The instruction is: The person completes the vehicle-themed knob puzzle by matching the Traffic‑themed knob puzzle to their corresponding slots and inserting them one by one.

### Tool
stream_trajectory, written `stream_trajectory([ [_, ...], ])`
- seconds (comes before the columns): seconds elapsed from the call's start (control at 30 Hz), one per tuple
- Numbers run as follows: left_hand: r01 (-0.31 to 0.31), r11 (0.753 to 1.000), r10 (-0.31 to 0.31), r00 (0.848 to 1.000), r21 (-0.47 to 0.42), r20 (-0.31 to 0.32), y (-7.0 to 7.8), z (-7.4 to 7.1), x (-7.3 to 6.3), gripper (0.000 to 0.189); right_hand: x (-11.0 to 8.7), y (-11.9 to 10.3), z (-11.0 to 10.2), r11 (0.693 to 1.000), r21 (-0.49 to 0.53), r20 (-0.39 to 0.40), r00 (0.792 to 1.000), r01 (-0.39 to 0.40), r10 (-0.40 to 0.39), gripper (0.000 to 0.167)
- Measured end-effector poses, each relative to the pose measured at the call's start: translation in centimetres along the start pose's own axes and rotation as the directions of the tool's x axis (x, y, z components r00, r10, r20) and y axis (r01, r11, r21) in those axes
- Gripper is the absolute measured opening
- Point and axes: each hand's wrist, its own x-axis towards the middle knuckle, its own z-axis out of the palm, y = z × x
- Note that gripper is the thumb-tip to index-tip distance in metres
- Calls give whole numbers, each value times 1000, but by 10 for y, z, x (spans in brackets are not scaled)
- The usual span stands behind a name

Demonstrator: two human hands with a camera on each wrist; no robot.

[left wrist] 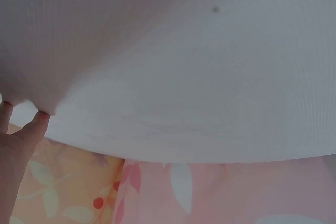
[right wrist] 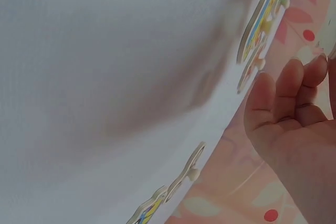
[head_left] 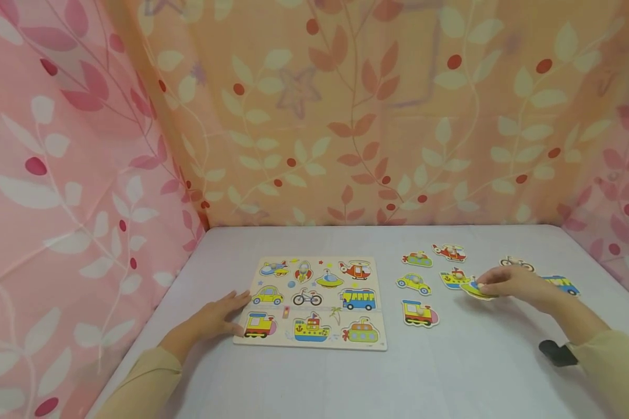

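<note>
Head view: I have the right hand pinching the flat yellow flying-saucer puzzle piece with a blue dome between thumb and fingers. That saucer sits just at the right end of the yellow, red and blue ship piece; from my angle I can't tell whether the two touch. My right wrist view catches the curled fingers near its right edge.

Over on the other side, the left hand has its fingers extended and spread, resting against the left edge of the pale rectangular puzzle board printed with colourful vehicles.

Further around the right hand I see the red helicopter piece and green submarine piece beyond the ship, then the yellow car piece and the red-and-yellow train piece nearer the board. The bicycle piece lies behind the hand, and the blue bus piece, partly hidden by the arm, is to its right.

All this is on a white-covered surface, with an orange leaf-patterned curtain behind and a pink one to the left.
</note>
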Motion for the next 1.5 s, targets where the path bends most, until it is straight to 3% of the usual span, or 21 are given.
stream_trajectory([
  [0.6,10,1000,-10,1000,-2,-4,0,1,0,88,-2,-24,13,1000,-4,-12,1000,16,-16,40],
  [1.23,5,1000,-5,1000,6,-6,3,-1,-2,88,1,-41,26,996,76,8,999,47,-48,36],
  [1.5,22,1000,-22,1000,3,-1,2,0,-1,88,8,-45,32,986,128,28,993,110,-114,32],
])
